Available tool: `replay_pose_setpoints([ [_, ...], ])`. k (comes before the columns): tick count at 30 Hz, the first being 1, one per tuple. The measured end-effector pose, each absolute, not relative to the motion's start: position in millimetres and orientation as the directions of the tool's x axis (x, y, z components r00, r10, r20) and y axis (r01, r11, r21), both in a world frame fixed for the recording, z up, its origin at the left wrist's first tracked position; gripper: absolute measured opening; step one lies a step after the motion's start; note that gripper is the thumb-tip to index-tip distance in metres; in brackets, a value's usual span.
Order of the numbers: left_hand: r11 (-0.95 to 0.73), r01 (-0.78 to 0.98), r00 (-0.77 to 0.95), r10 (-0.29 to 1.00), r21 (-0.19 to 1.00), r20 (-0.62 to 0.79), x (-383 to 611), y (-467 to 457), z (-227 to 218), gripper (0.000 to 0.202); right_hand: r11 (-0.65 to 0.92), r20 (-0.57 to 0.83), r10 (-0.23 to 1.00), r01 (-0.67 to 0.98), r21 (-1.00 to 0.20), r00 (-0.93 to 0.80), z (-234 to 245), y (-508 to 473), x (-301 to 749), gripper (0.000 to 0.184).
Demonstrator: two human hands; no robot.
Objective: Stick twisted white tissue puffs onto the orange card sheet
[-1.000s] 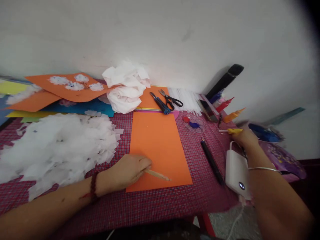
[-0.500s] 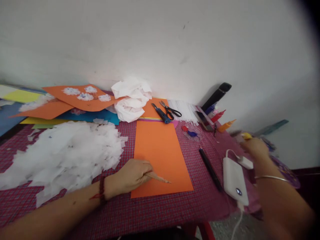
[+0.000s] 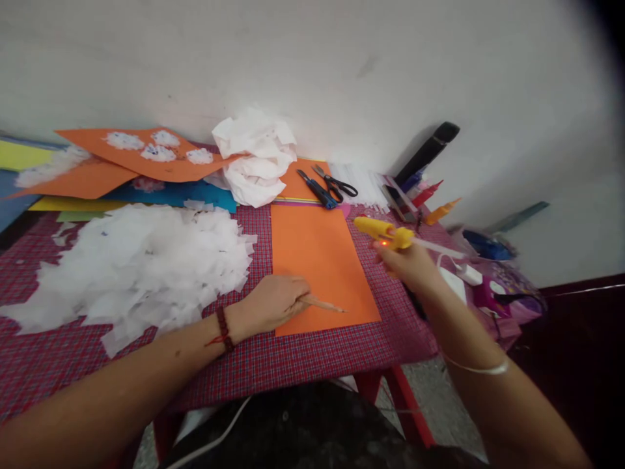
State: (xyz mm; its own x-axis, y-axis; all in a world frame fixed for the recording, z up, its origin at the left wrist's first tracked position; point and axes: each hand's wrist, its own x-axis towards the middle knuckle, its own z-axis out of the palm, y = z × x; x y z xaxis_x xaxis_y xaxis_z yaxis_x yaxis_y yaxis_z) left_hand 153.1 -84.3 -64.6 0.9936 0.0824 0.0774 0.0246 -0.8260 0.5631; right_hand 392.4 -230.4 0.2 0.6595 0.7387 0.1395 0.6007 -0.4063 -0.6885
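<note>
My left hand (image 3: 280, 301) rests over the lower left part of an orange paper sheet (image 3: 312, 247). Its fingers are closed on a thin tan stick (image 3: 325, 305) with a pointed end, which lies low over the sheet. In my right hand (image 3: 407, 264) is a yellow hot glue gun (image 3: 383, 229), held above the table just right of the sheet. A red light glows on the gun, and a pale glue stick (image 3: 437, 249) juts from its back. Left of the sheet spreads a heap of white paper pieces (image 3: 156, 260).
A box cutter (image 3: 317, 189) and scissors (image 3: 334, 184) lie behind the sheet, beside white sticks (image 3: 361, 182) and crumpled white paper (image 3: 256, 159). Orange papers with white tufts (image 3: 170, 163) are at back left. A white power bank (image 3: 452, 283) is partly behind my right arm.
My right hand has come from the far right toward the orange sheet, bringing the glue gun into clear view. My left hand still holds the tan stick on the sheet; the view has tilted down.
</note>
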Motion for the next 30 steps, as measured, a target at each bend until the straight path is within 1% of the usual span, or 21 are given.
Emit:
replay_pose_setpoints([
  [2,-0.848,0.009,0.996,0.054,0.531,0.070,149.0,-84.6,-66.0,0.041,-0.395,0.073,0.755,0.541,-0.743,0.652,-19.0,-215.2,388.7,0.020],
  [4,-0.870,-0.038,0.997,0.000,0.491,0.078,144.4,-83.4,-69.0,0.038,-0.391,0.018,0.754,0.472,-0.790,0.656,-31.2,-206.0,391.2,0.023],
  [7,-0.876,-0.138,0.986,-0.079,0.462,0.145,139.6,-79.2,-74.2,0.032,-0.416,-0.051,0.736,0.391,-0.821,0.675,-44.2,-202.8,395.6,0.029],
  [10,-0.846,-0.161,0.979,-0.070,0.509,0.193,138.7,-75.0,-76.4,0.031,-0.464,-0.137,0.707,0.309,-0.830,0.694,-57.2,-206.8,396.1,0.032],
  [14,-0.795,-0.133,0.982,-0.023,0.592,0.189,140.1,-72.9,-73.5,0.031,-0.512,-0.231,0.667,0.212,-0.832,0.708,-69.3,-212.8,393.5,0.036],
  [18,-0.778,-0.116,0.986,-0.014,0.618,0.167,141.1,-72.9,-69.9,0.028,-0.492,-0.253,0.641,0.136,-0.860,0.724,-68.4,-212.7,390.3,0.041],
  [23,-0.760,-0.107,0.986,0.002,0.641,0.167,140.2,-72.1,-68.2,0.026,-0.489,-0.276,0.628,0.093,-0.867,0.728,-62.8,-209.7,387.1,0.045],
  [30,-0.753,-0.114,0.983,0.009,0.648,0.183,139.6,-71.0,-66.8,0.025,-0.477,-0.255,0.665,0.136,-0.868,0.702,-65.5,-211.4,390.5,0.043],
])
